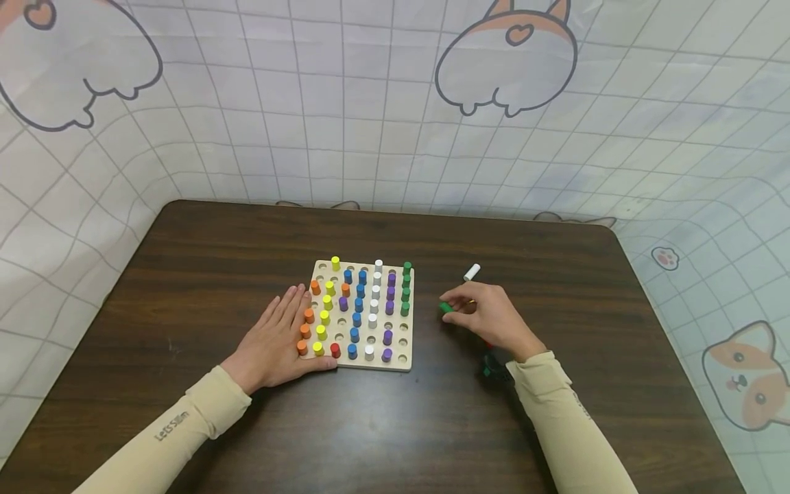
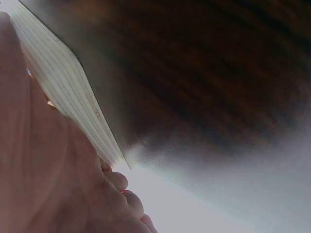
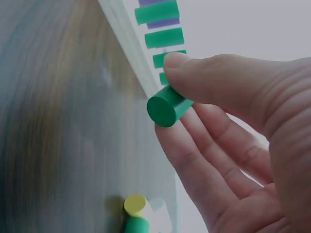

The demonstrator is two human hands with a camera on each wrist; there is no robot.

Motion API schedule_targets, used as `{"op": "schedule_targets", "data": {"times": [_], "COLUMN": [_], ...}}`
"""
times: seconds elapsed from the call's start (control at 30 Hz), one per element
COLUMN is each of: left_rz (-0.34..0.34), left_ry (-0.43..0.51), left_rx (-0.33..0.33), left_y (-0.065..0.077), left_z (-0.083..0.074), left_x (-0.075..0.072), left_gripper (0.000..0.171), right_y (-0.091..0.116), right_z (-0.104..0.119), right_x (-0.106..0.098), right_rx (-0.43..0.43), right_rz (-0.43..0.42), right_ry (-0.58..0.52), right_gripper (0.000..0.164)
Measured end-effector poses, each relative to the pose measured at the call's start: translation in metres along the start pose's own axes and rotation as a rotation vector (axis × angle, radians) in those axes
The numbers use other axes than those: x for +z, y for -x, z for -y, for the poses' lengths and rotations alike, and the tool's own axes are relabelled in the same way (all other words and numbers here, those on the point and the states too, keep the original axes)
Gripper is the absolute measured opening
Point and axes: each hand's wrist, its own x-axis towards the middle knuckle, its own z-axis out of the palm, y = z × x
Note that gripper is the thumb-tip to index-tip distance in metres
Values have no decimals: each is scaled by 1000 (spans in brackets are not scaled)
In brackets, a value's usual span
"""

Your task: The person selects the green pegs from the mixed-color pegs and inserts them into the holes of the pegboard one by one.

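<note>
across a gap from the board (image 1: 396,348), right fingers (image 3: 182,153) clamp a green peg (image 3: 163,110); straight left fingers (image 1: 296,310) line the board's edge (image 1: 315,273).

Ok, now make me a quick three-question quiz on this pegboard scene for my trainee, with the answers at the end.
1. Multiple choice: what colour is the peg held in the right grip?
A) white
B) green
C) red
2. True or false: in the head view, the left grip lies at the right edge of the wooden pegboard.
3. Count: how many green pegs stand in the wooden pegboard?

Key:
1. B, green.
2. False; it lies at the left edge.
3. Four.
</note>
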Motion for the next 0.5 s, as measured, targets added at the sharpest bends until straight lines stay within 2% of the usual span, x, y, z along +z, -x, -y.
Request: {"op": "schedule_targets", "data": {"times": [0.33, 0.5], "left_rz": [-2, 2], "left_ry": [1, 5], "left_rx": [5, 3], "left_y": [0, 0], "left_z": [-1, -1], "left_x": [0, 0], "left_gripper": [125, 126], "right_y": [-1, -2], "right_z": [9, 12], "right_x": [10, 14], "right_rx": [18, -1], "right_rz": [-80, -118], "right_ry": [-85, -172], "right_gripper": [26, 25]}}
